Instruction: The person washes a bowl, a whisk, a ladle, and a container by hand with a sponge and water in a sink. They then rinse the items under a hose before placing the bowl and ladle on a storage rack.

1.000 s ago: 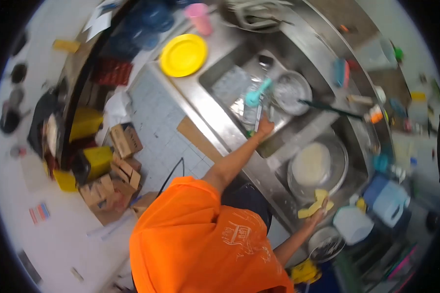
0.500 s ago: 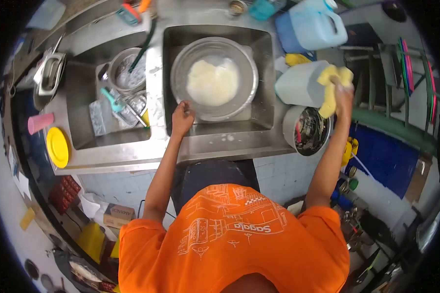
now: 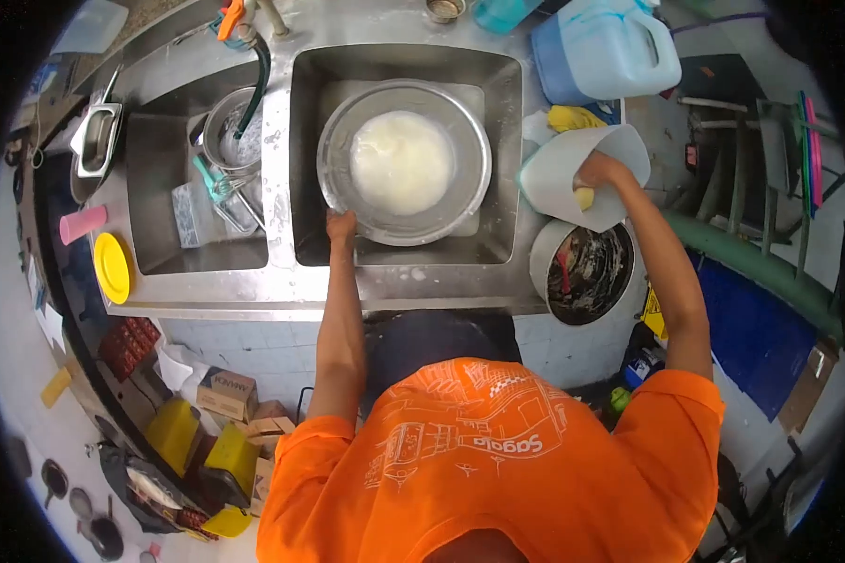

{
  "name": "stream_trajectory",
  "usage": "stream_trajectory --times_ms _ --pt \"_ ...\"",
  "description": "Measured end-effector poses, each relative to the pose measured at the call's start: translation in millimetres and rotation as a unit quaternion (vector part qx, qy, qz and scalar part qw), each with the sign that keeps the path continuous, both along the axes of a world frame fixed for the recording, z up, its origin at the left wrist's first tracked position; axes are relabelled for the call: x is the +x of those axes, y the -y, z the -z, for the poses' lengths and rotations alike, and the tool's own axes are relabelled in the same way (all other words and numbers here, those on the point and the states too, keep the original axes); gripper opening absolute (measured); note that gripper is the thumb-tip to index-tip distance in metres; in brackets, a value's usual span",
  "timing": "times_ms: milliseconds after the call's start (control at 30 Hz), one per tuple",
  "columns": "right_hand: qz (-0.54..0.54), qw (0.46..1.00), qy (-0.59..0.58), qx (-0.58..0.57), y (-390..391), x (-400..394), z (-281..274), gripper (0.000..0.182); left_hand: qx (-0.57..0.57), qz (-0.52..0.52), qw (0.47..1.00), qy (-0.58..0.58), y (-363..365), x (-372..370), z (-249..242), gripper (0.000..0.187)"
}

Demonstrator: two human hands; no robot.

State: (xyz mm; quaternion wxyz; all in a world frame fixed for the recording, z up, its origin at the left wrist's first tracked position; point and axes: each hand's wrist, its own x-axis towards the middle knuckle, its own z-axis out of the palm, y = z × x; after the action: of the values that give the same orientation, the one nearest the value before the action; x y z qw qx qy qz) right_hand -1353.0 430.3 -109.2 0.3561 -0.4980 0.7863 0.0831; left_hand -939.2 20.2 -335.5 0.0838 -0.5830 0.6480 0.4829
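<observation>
A large metal basin (image 3: 479,192) stands in the right-hand sink, with pale yellowish-white liquid (image 3: 402,159) inside. My left hand (image 3: 341,225) is closed on its near-left rim. To the right of the sink, my right hand (image 3: 597,173) reaches into a whitish plastic container (image 3: 552,178) with a wide open top. A yellow cloth (image 3: 584,198) shows below the fingers in that hand; most of it is hidden. Just nearer than the container is a metal pot (image 3: 546,258), its inside smeared dark and pale, with a red-handled utensil (image 3: 563,267) in it.
The left sink (image 3: 150,197) holds a metal pot (image 3: 218,141) with a dark hose and several utensils. A yellow plate (image 3: 113,268) and pink cup (image 3: 83,223) are on the left. Behind the container stand a blue-liquid jug (image 3: 606,56) and another yellow cloth (image 3: 573,117).
My right hand has lowered the yellow cloth from above the white container into it. My left hand has moved down slightly and closed on the basin's rim.
</observation>
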Motion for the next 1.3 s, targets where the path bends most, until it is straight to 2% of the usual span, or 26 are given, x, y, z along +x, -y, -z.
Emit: stream_trajectory --times_ms 67,100,133,200,267,300,333,400,433,467,533,567,600,633,667,733,767,833,900,967,1000,1033,1133,1200,1267,1300 --pt "-0.102 0.957 -0.016 0.272 35 2 -93 0.039 0.036 -0.029 0.999 -0.026 -6 -12 -70 0.071" --pt "0.041 0.988 0.012 0.149 40 11 -139 0.038 0.069 -0.05 0.995 -0.059 -5 -20 -98 0.067" --pt "0.185 0.982 0.041 0.021 42 25 -182 0.038 0.069 -0.054 0.995 -0.056 -2 -24 -109 0.067" --pt "0.371 0.924 0.084 -0.041 44 45 -240 0.037 0.041 -0.024 0.995 -0.088 2 -23 -120 0.061" --pt "0.411 0.898 0.099 -0.125 85 93 -297 0.037 0.059 -0.042 0.993 -0.091 -1 -27 -135 0.057" --pt "0.433 0.873 0.115 -0.192 95 121 -293 0.04 0.074 -0.059 0.99 -0.101 0 -30 -136 0.054" --pt "0.453 0.844 0.127 -0.259 107 146 -280 0.043 0.077 -0.054 0.991 -0.098 4 -26 -120 0.054" --pt "0.281 0.886 0.049 -0.366 158 186 -225 0.056 0.234 -0.07 0.963 -0.117 14 -15 -77 0.059" --pt "0.342 0.861 0.087 -0.365 178 207 -166 0.06 0.234 -0.069 0.963 -0.115 12 -20 -81 0.059" --pt "0.366 0.876 0.163 -0.267 223 212 -139 0.062 0.194 -0.09 0.974 -0.077 10 -30 -94 0.064" --pt "0.463 0.814 0.257 -0.239 283 226 -18 0.052 0.149 -0.102 0.983 -0.034 24 -49 -88 0.07" --pt "0.468 0.824 0.202 -0.247 305 237 54 0.04 0.156 -0.124 0.971 -0.131 32 -55 -71 0.069" --pt "0.526 0.772 0.248 -0.258 329 249 100 0.036 0.164 -0.142 0.949 -0.229 38 -58 -59 0.07" --pt "0.533 0.773 0.19 -0.286 352 271 158 0.03 0.067 -0.101 0.987 -0.109 36 -71 -77 0.068" --pt "0.56 0.754 0.138 -0.315 373 303 259 0.029 0.161 -0.133 0.957 -0.203 30 -77 -86 0.068" --pt "0.337 0.877 0.069 -0.336 366 307 217 0.029 0.048 -0.15 0.976 -0.151 29 -74 -44 0.067" --pt "0.342 0.88 0.071 -0.323 356 304 209 0.029 0.059 -0.151 0.977 -0.141 25 -75 -38 0.067" --pt "0.302 0.88 0.197 -0.309 323 311 202 0.042 0.049 -0.104 0.964 -0.24 21 -75 -47 0.069" --pt "0.275 0.874 0.118 -0.383 281 325 230 0.048 0.0 -0.125 0.97 -0.208 28 -75 -33 0.069" --pt "0.167 0.928 0.162 -0.29 178 304 242 0.06 -0.045 -0.137 0.974 -0.175 27 -71 -27 0.068" --pt "0.184 0.969 0.093 -0.136 161 273 203 0.058 -0.07 -0.115 0.979 -0.156 28 -72 -25 0.069" --pt "0.194 0.981 0.022 0.02 163 249 164 0.057 -0.096 -0.094 0.981 -0.137 29 -73 -22 0.07" --pt "0.24 0.959 0.088 0.126 181 256 179 0.05 -0.122 -0.07 0.98 -0.142 27 -69 3 0.069" --pt "0.257 0.957 0.098 -0.088 211 309 210 0.041 -0.129 -0.075 0.971 -0.188 20 -68 27 0.066" --pt "0.277 0.878 0.052 -0.388 247 341 228 0.039 -0.166 -0.087 0.962 -0.196 19 -77 -2 0.062" --pt "0.28 0.876 0.05 -0.389 260 331 226 0.039 -0.156 -0.076 0.974 -0.145 21 -76 -9 0.06"
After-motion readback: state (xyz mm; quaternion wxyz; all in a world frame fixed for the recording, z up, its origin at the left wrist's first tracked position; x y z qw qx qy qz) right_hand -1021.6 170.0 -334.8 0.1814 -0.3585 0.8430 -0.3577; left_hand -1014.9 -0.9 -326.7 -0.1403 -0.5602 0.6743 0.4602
